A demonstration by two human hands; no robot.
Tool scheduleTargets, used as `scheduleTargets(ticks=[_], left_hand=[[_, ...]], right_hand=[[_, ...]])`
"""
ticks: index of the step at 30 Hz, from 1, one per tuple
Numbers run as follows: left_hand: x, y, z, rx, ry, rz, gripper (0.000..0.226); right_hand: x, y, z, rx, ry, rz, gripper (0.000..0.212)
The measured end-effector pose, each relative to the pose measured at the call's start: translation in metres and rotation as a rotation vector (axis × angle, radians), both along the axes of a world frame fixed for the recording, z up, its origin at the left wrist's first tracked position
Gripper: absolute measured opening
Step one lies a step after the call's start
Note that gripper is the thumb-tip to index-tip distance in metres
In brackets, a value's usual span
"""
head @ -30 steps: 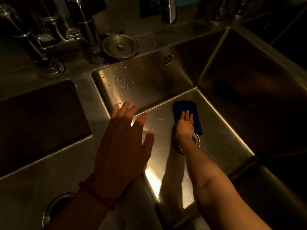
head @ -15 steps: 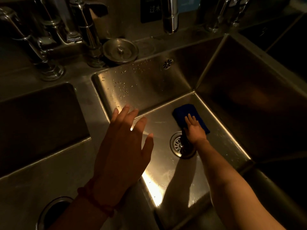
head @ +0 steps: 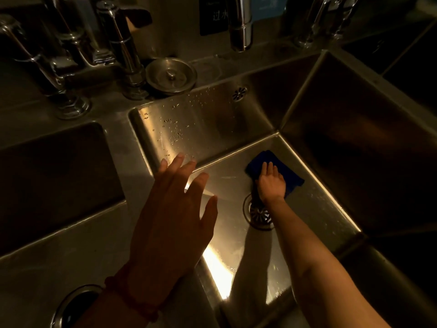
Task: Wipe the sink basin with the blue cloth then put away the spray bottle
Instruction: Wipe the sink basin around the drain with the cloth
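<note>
The steel sink basin (head: 212, 129) fills the middle of the view, its back wall speckled with droplets. On the basin floor lies the blue cloth (head: 289, 175), just beyond the round drain (head: 259, 214). My right hand (head: 269, 184) presses flat on the cloth, fingers pointing away from me. My left hand (head: 175, 216) hovers over the basin's left rim with fingers spread and nothing in it; a red bracelet sits on its wrist. No spray bottle is in view.
Chrome taps (head: 123, 50) stand behind the left rim, with a steel drain stopper (head: 171, 75) beside them. A spout (head: 240, 27) hangs over the back edge. A second basin (head: 54, 176) lies to the left, another (head: 402, 74) to the right.
My right hand has slid the blue cloth to the right across the basin floor, uncovering the drain. My left hand has barely moved.
</note>
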State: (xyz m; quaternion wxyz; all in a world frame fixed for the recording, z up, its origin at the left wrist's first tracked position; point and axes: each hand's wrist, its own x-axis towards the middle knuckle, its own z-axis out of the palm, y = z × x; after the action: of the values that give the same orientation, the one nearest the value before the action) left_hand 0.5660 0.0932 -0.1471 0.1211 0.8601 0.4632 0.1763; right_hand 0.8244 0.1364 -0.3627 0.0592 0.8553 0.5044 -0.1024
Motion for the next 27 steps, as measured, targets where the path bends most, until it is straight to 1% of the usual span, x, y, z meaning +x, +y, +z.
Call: scheduleTargets(ticks=[4, 8, 11, 16, 18, 22, 23, 25, 27], left_hand=[[0.0, 0.0, 0.0, -0.009, -0.006, 0.008, 0.053], [0.0, 0.0, -0.001, -0.008, -0.018, 0.009, 0.054], [-0.001, 0.0, -0.002, -0.002, -0.029, 0.006, 0.054], [-0.002, 0.0, -0.004, 0.054, -0.037, -0.021, 0.051], [-0.001, 0.0, -0.005, 0.092, -0.04, -0.03, 0.051], [-0.001, 0.001, -0.006, 0.117, -0.039, -0.036, 0.054], [-0.001, 0.001, -0.006, 0.111, -0.04, -0.033, 0.052], [-0.001, 0.002, -0.006, 0.096, -0.041, -0.027, 0.051], [-0.001, 0.002, -0.005, 0.09, -0.041, -0.027, 0.051]], right_hand=[[0.0, 0.0, -0.001, -0.018, -0.034, 0.023, 0.06], [0.017, -0.021, -0.005, -0.016, -0.054, 0.148, 0.061], [0.031, -0.039, -0.004, -0.054, -0.088, 0.233, 0.061], [0.037, -0.052, 0.0, -0.114, -0.096, 0.234, 0.061], [0.032, -0.049, 0.003, -0.091, -0.063, 0.197, 0.063], [0.005, -0.03, 0.006, 0.09, 0.049, -0.007, 0.059], [-0.003, -0.023, 0.006, 0.088, 0.063, -0.054, 0.061], [-0.015, -0.012, 0.002, 0.021, 0.07, -0.13, 0.066], [-0.019, -0.005, -0.003, -0.035, 0.054, -0.174, 0.065]])
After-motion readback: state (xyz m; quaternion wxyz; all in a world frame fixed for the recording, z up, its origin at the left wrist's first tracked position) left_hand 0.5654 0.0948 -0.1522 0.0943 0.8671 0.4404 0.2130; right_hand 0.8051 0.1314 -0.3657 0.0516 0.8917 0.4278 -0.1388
